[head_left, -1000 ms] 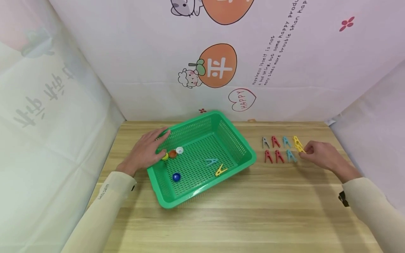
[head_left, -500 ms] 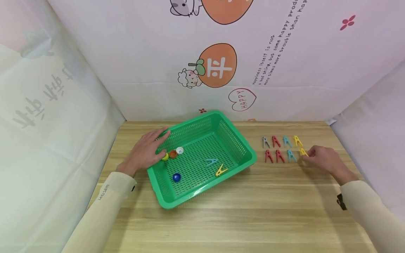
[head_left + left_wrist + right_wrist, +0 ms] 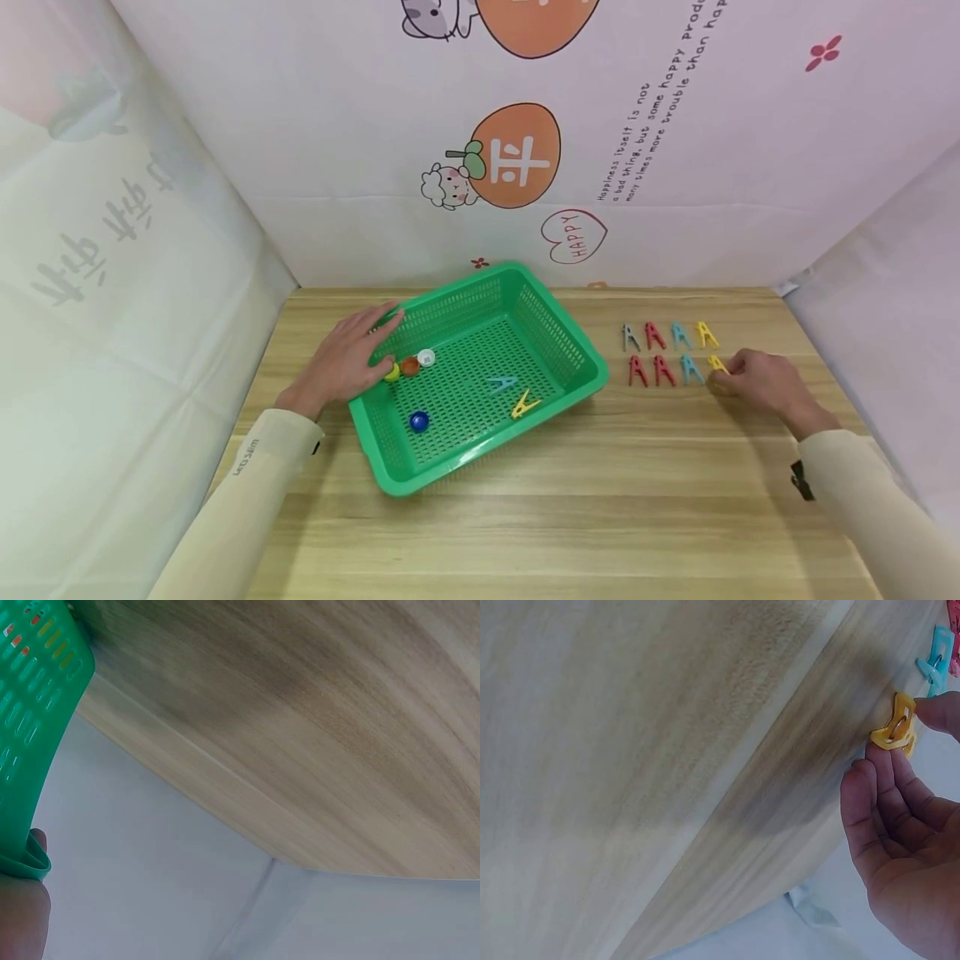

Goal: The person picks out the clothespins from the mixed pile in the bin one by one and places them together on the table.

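A green plastic basket (image 3: 480, 450) stands on the wooden table, left of centre. My left hand (image 3: 337, 362) grips its left rim, thumb on the inner side; in the left wrist view a fingertip (image 3: 39, 838) curls under the rim. At the right, my right hand (image 3: 768, 385) pinches a yellow clothespin (image 3: 717, 364) at the end of the front row, touching the table. The right wrist view has this clothespin (image 3: 897, 724) between thumb and fingers. Beside it lies a light blue clothespin (image 3: 691, 369); behind it, another yellow clothespin (image 3: 706, 334).
Red clothespins (image 3: 654, 336), another light blue one (image 3: 680, 336) and a grey one (image 3: 630, 337) fill out the two rows. Inside the basket lie a light blue clothespin (image 3: 502, 384), a yellow one (image 3: 523, 406) and several bottle caps, including a blue cap (image 3: 419, 421).
My right hand has drawn the yellow clothespin a little forward and right, away from the yellow one behind, into line with the front row. The left hand stays on the basket.
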Available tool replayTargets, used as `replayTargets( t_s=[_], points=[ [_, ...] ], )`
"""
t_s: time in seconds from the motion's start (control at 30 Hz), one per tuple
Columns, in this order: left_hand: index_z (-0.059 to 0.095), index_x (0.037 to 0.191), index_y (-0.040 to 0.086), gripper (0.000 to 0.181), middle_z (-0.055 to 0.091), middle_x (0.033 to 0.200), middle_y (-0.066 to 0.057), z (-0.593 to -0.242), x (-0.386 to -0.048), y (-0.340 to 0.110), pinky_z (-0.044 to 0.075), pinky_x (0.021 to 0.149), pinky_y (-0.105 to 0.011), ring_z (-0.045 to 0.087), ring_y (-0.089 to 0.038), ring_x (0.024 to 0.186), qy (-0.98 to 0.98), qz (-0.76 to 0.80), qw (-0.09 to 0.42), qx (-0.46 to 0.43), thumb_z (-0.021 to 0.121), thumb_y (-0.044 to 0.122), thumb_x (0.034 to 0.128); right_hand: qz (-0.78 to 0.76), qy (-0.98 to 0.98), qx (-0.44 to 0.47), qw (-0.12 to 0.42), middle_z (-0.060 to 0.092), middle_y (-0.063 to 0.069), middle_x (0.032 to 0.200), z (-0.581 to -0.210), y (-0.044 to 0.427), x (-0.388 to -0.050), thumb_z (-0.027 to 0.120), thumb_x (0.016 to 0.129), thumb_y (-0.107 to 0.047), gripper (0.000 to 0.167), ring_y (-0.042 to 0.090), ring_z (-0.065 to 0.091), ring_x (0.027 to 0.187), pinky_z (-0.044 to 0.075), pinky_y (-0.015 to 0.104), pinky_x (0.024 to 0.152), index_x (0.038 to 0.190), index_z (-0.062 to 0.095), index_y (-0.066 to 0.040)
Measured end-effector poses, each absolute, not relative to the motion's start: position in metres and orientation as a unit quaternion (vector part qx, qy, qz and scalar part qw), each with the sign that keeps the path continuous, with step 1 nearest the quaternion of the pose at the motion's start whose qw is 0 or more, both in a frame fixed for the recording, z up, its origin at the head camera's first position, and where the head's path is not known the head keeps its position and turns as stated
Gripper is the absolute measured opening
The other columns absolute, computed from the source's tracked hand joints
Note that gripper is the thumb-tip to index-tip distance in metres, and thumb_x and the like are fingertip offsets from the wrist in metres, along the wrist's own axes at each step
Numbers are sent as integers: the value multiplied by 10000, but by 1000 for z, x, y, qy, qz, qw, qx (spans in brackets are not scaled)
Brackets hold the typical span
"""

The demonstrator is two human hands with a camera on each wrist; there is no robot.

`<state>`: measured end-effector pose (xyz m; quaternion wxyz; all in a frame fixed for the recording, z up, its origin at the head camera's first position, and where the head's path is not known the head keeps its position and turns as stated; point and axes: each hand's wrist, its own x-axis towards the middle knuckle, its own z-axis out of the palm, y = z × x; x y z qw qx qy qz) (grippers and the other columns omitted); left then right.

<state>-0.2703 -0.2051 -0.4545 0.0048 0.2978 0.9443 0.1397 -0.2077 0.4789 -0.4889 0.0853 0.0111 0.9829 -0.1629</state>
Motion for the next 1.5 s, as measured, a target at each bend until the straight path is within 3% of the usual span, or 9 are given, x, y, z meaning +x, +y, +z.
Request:
replayTargets(
  t_s=[0.23,0.47,0.77,1.1,1.37,1.5],
  points=[
    [291,1735,115,756,223,1820,-129,-456,-270,-205,250,1328,-655,263,-420,1653,945,138,7,297,571,325,1065,-165,982,23,87,777,212,1005,-492,480,-209,715,1020,-438,519,351,692,890,531,383,702,1063,736,79],
    [303,1730,106,753,239,1813,-140,-455,-270,-205,249,1329,-653,275,-430,1646,945,141,4,296,576,317,1061,-166,983,27,68,782,255,1027,-489,483,-210,694,1032,-422,528,415,719,920,588,546,761,1095,732,102],
    [309,1728,102,748,243,1811,-143,-455,-270,-205,244,1332,-649,281,-436,1643,944,141,2,299,575,316,1062,-172,984,22,35,763,305,1075,-474,480,-213,654,1059,-446,553,447,730,940,598,563,756,1136,694,101],
    [320,1724,97,744,247,1811,-141,-456,-270,-206,251,1330,-647,290,-432,1640,943,138,-2,302,580,319,1063,-182,982,-5,43,762,282,1093,-450,440,-223,658,1069,-443,585,398,728,957,598,593,819,1224,675,122],
    [316,1725,98,746,248,1809,-145,-456,-271,-206,251,1329,-648,294,-434,1636,944,137,-4,299,602,293,1064,-198,979,-38,27,775,238,1090,-435,396,-236,691,1052,-424,521,382,736,1002,581,630,895,1209,702,72],
    [315,1725,97,749,249,1809,-145,-456,-270,-206,248,1333,-644,299,-434,1635,943,140,-4,302,597,298,1061,-196,978,-71,9,789,194,1041,-426,371,-241,728,1023,-370,438,331,746,951,597,561,861,1157,736,48]
  ],
)
